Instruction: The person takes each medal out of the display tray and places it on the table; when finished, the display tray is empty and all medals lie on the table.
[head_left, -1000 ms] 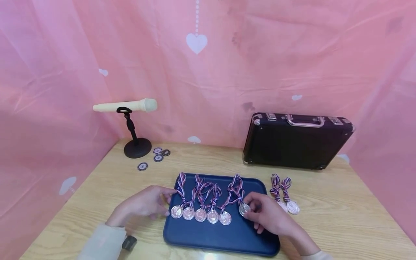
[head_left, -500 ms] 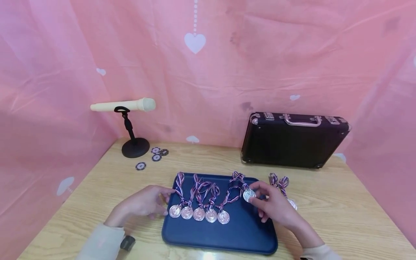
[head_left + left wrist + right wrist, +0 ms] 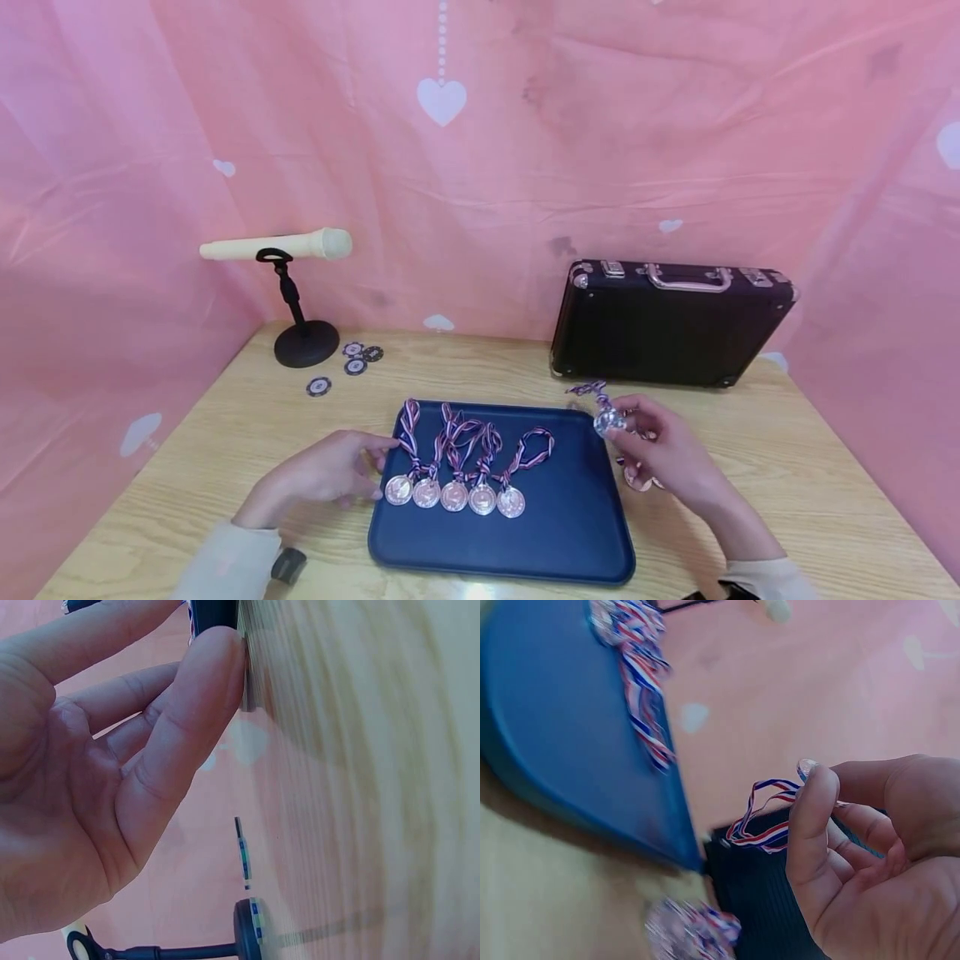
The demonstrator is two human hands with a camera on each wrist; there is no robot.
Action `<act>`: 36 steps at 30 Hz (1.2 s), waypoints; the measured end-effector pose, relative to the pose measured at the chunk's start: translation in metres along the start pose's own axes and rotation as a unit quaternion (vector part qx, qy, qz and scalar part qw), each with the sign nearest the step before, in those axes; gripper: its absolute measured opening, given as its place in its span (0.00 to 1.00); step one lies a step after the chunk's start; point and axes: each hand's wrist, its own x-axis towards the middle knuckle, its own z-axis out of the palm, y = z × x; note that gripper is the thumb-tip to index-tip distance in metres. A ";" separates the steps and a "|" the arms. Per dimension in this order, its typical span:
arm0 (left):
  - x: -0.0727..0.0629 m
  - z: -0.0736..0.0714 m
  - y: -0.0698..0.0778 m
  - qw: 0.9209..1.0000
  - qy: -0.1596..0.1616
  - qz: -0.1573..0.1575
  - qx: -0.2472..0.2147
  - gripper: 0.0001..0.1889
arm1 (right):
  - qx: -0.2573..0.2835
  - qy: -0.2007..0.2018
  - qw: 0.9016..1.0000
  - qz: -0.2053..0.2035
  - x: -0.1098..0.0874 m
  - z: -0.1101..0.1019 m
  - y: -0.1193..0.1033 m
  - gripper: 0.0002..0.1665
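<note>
My right hand [image 3: 667,454] pinches a silver medal [image 3: 609,422] between thumb and fingers, over the tray's back right corner. Its striped red, white and blue ribbon [image 3: 769,836] trails loose from the fingertips in the right wrist view. On the dark blue tray [image 3: 555,537], several medals [image 3: 453,495] lie in a row, ribbons toward the back. More medals [image 3: 637,477] lie on the table right of the tray, partly hidden behind my right hand. My left hand [image 3: 330,473] rests at the tray's left edge, thumb and fingers spread and touching the rim.
A black briefcase [image 3: 667,333] with a metal handle stands at the back right. A cream microphone [image 3: 277,246] sits on a black stand [image 3: 306,343] at the back left, with several poker chips [image 3: 356,367] beside it. Pink cloth hangs behind the wooden table [image 3: 225,425].
My right hand has lifted the silver medal off the tray and carried it right and back, its ribbon coming away from the neighbouring one. The left hand has stayed at the tray edge.
</note>
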 end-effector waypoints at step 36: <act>0.000 0.000 0.001 1.000 0.002 -0.012 0.016 0.36 | -0.150 -0.045 0.985 0.073 -0.038 -0.087 0.079 0.23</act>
